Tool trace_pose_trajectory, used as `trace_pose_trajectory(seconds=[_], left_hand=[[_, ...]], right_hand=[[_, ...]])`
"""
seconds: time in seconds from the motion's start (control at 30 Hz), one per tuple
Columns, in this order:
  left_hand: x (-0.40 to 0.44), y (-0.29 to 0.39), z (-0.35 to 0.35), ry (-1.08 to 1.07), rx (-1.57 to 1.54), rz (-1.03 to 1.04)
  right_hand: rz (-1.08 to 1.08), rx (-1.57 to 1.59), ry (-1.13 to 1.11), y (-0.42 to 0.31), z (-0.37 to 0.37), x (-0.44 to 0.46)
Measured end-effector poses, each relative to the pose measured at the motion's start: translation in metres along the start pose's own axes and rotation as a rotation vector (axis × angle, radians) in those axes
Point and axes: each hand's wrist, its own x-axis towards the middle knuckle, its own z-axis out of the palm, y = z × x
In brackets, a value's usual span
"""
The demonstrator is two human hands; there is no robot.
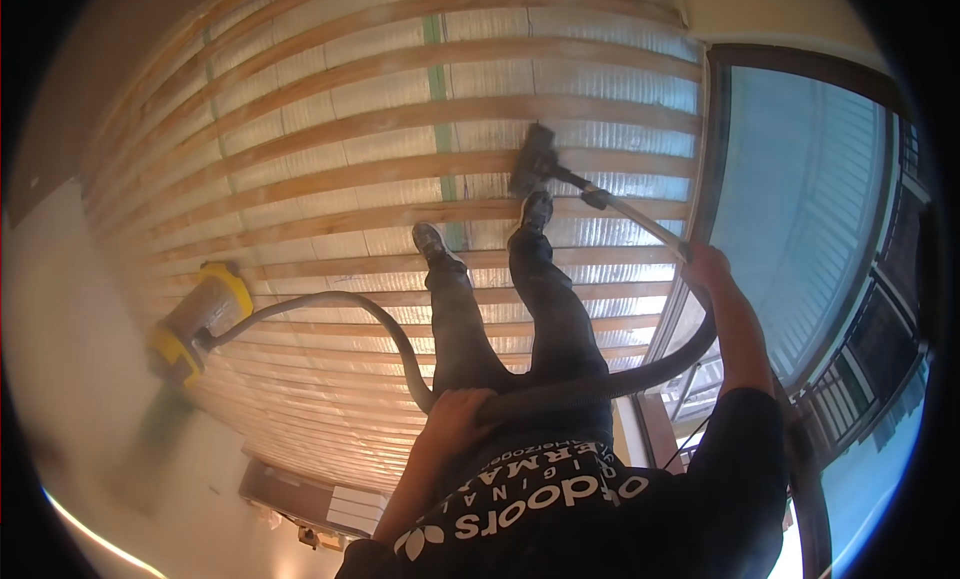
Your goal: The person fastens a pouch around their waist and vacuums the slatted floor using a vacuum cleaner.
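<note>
My right hand (708, 269) is closed round the upper end of a vacuum cleaner's metal wand (645, 219). At the wand's far end, the dark floor head (535, 161) rests over the wooden battens, just beyond my right shoe (537, 211). Near my waist, my left hand (458, 417) is wrapped round the black vacuum hose (610, 384); its fingers are partly hidden. From there the hose loops left to the yellow and grey vacuum cleaner (205, 319), and on the other side it curves up to my right hand.
Parallel wooden battens (340, 194) run across the floor, with silvery foil sheeting (490, 79) between them and a green strip (436, 69) crossing. A framed glass door or window (790, 209) stands at right. A pale wall is on the left; my left shoe (428, 241) is among the battens.
</note>
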Motion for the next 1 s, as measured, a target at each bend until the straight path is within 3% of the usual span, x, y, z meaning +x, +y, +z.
trace_pose_trajectory(seconds=[0.2, 0.3, 0.47, 0.57, 0.7, 0.87, 1.0], left_hand=[[0.003, -0.001, -0.001, -0.027, 0.026, 0.101], [0.01, 0.0, 0.001, 0.041, 0.081, 0.194], [0.05, -0.018, -0.01, 0.128, 0.241, 0.102], [0.086, -0.033, -0.014, 0.129, 0.322, 0.093], [0.123, -0.053, -0.001, 0.043, 0.336, 0.071], [0.132, -0.012, -0.004, 0.001, 0.535, 0.12], [0.145, 0.029, -0.037, -0.195, 0.565, 0.109]], right_hand=[[-0.001, 0.217, -0.034, 0.022, -0.019, -0.052], [-0.143, 0.328, 0.061, 0.037, 0.029, -0.038], [-0.041, 0.483, 0.116, 0.01, 0.013, -0.069], [0.051, 0.71, 0.172, 0.018, 0.048, -0.078], [0.22, 1.277, 0.018, 0.0, 0.06, -0.08], [0.251, 1.73, 0.039, -0.026, 0.063, -0.033], [0.31, 2.029, -0.015, -0.051, 0.071, 0.015]])
